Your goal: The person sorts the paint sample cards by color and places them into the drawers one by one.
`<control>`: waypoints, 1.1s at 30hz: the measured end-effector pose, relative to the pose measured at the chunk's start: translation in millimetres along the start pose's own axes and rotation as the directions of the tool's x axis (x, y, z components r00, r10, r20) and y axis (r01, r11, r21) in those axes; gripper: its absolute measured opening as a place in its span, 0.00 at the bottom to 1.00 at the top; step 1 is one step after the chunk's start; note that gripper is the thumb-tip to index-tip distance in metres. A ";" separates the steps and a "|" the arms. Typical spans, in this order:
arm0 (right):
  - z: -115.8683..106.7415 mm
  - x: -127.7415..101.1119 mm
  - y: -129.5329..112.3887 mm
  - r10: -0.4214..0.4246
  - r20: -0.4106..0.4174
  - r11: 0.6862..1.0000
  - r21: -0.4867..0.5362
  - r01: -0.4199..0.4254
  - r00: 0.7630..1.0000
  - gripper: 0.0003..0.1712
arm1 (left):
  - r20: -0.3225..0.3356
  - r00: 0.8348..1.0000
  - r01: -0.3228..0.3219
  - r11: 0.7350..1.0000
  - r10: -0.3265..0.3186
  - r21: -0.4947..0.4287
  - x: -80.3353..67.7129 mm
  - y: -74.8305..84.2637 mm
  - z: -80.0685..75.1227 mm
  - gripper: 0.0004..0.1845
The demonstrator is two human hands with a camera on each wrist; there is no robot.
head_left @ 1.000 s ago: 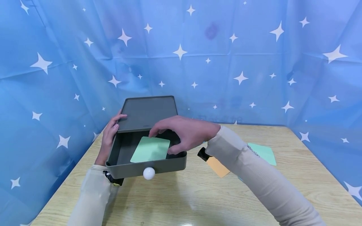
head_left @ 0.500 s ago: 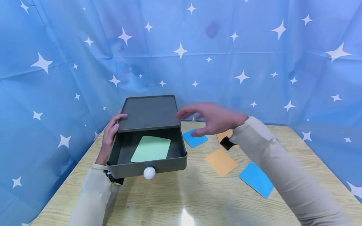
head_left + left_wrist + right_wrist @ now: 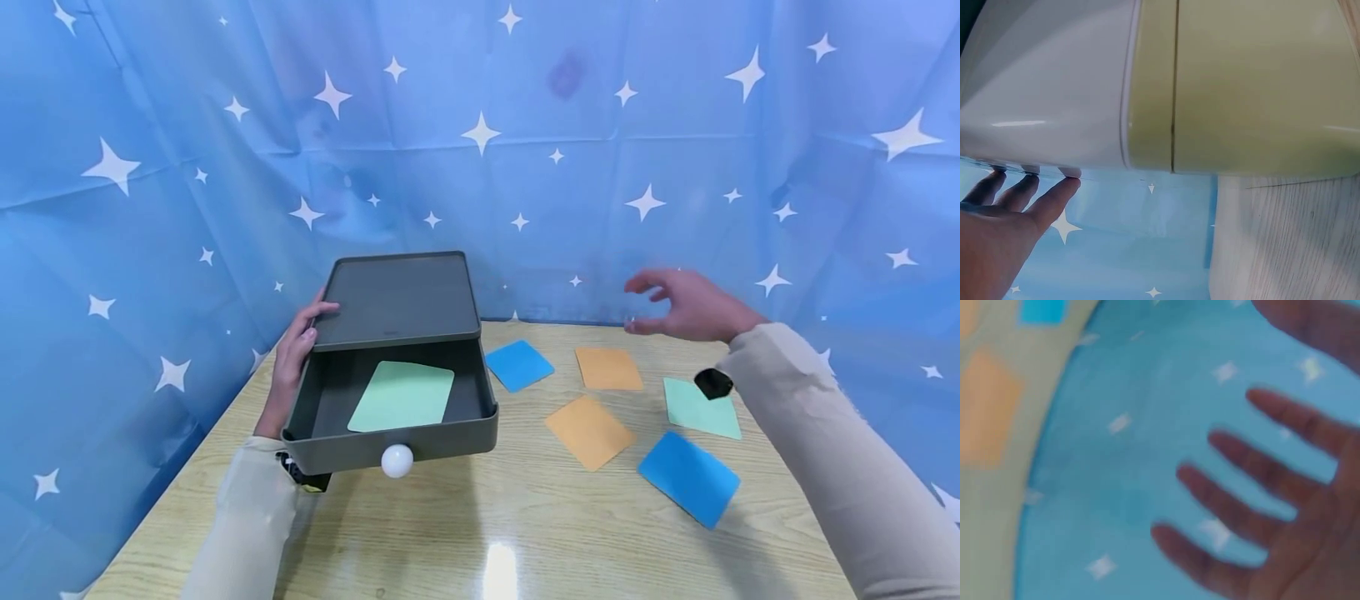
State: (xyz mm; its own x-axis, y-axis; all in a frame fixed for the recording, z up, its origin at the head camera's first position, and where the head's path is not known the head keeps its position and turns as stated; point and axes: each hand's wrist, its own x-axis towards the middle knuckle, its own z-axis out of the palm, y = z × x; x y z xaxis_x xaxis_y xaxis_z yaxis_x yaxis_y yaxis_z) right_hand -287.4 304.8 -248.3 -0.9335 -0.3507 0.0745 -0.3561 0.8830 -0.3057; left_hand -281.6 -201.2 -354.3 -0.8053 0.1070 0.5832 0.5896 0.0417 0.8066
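A dark grey drawer box stands at the table's left, its drawer pulled out, with a white knob on the front. One mint green card lies flat inside the drawer. My left hand rests against the box's left side with straight fingers touching its edge. My right hand hovers in the air at the right, fingers spread and relaxed, holding nothing, above the loose cards.
On the wooden table lie a blue card, two orange cards, a mint card and another blue card. Blue star-print curtains close in the back and sides.
My right hand left the green card in the drawer, lifted out and swung right, over the loose cards. The left hand and box stayed put.
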 end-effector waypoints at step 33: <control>119.2 -40.8 107.5 0.595 0.160 0.804 -0.140 -0.578 0.788 0.51 | 0.008 1.000 0.015 1.000 -0.015 0.021 -0.1 0.2 -1.5 0.22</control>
State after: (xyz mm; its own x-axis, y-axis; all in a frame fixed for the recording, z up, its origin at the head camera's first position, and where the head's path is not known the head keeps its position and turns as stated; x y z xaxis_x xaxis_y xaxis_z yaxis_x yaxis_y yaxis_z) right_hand -282.7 376.8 -397.3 -0.9408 0.1990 -0.2746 0.2477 0.9563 -0.1557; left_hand -281.5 -202.6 -354.1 -0.8138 0.1145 0.5698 0.5784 0.0638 0.8132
